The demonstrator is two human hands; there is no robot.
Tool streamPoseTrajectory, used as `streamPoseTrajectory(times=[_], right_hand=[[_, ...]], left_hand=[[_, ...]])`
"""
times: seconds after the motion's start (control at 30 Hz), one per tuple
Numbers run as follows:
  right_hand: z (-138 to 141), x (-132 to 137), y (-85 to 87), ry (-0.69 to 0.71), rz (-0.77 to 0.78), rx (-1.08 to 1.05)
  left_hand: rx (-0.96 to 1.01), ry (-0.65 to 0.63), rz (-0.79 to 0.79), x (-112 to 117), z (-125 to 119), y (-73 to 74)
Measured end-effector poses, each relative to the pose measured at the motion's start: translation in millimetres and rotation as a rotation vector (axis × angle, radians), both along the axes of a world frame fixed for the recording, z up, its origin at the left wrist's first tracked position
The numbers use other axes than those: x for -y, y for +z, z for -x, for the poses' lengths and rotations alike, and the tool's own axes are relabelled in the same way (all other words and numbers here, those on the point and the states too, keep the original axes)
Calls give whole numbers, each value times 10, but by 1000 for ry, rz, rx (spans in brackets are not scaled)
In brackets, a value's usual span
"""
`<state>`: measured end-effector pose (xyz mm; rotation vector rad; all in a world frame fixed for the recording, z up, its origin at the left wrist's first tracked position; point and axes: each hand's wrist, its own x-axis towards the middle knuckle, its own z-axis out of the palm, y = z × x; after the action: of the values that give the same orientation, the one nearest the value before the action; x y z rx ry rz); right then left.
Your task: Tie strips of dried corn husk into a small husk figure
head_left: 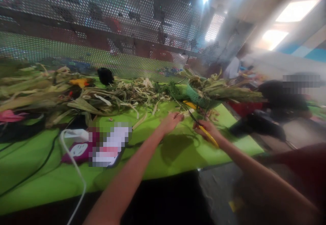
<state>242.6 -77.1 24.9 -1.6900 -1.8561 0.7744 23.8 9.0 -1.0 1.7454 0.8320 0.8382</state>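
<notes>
My right hand (206, 128) is closed round yellow-handled scissors (203, 131), whose dark blades point up and left toward my other hand. My left hand (171, 121) rests on the green table (178, 150) with fingers curled, pinching a thin strip of dried plant fibre (183, 111) near the blade tips. Both hands sit just in front of a heap of dried husks and leaves (132, 94). The picture is blurred by motion.
A long pile of dry leaves (38, 92) runs along the table's back. A teal mesh piece (197, 97) lies in the husks. A white cable (73, 163) and a pink and white item (76, 150) lie at left. A perforated metal screen (102, 31) stands behind. A person (277, 106) sits at right.
</notes>
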Motion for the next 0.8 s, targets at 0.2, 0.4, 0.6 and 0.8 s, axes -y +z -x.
streamPoseTrajectory(times=[0.2, 0.4, 0.6, 0.8], right_hand=[[29, 85, 215, 108, 19, 104], [-17, 72, 138, 71, -9, 108], [-48, -79, -13, 14, -45, 86], [-262, -168, 39, -59, -135, 429]], left_hand=[[-59, -164, -45, 120, -41, 10], [-69, -178, -53, 127, -77, 4], [-20, -180, 27, 101, -76, 16], [172, 10, 228, -26, 100, 51]])
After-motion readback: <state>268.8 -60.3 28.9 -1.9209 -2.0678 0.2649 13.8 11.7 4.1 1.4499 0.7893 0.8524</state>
